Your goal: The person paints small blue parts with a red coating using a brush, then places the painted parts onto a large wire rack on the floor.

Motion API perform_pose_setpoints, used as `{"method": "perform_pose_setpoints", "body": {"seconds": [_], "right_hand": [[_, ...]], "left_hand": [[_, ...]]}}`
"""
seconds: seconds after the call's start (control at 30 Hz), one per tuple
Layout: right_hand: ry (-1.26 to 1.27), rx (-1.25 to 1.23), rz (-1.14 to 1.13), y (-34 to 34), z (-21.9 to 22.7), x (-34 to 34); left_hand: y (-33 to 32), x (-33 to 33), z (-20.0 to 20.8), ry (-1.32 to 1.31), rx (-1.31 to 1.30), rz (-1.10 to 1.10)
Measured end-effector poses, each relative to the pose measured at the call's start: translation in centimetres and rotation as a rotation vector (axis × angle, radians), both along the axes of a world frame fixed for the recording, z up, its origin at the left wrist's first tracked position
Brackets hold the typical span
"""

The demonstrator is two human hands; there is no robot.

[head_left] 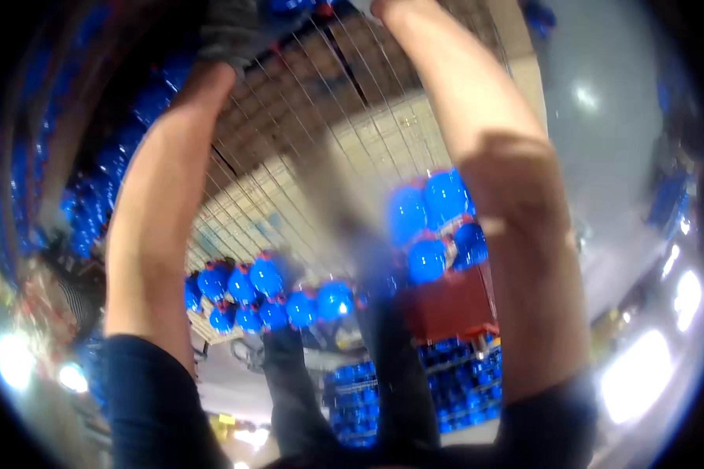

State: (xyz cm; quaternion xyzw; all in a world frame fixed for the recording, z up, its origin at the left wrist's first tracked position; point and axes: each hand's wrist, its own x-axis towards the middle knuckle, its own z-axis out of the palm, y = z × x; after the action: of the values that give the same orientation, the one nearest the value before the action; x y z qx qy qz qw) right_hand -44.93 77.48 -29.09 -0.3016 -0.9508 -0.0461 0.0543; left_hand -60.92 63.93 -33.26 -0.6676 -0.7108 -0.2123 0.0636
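Note:
Both my arms stretch up to the upper edge of the head view, over a wire rack [313,86]. My left hand [231,33], in what looks like a dark grey glove, is blurred near the far left of the rack; its fingers cannot be made out. Only a sliver of my right hand [370,6] shows at the upper edge, its fingers out of sight. Between the hands, at the far edge, lie shiny blue round pieces [291,5] with red bits. Whether either hand touches them cannot be told.
More blue round pieces [335,299] line the rack's near side, with a second cluster [446,195] by my right forearm. A red-brown panel [454,305] stands below that cluster. Stacked blue pieces [105,187] rise at the left; grey floor [602,141] stretches along the right.

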Motion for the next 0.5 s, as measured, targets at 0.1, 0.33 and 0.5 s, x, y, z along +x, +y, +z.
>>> {"method": "perform_pose_setpoints", "body": {"seconds": [0.1,0.33,0.5], "right_hand": [[0.238,0.009,-0.024,-0.2,-1.5,3.9],[0.098,-0.607,-0.097,-16.3,7.3,26.8],[-0.415,-0.431,0.095,-23.5,6.8,30.8]], "left_hand": [[0.9,0.7,3.1,-0.088,-0.125,-0.079],[-16.0,18.4,5.3,-0.503,-0.031,-0.043],[-23.0,31.1,5.4,-0.585,-0.437,0.014]]}}
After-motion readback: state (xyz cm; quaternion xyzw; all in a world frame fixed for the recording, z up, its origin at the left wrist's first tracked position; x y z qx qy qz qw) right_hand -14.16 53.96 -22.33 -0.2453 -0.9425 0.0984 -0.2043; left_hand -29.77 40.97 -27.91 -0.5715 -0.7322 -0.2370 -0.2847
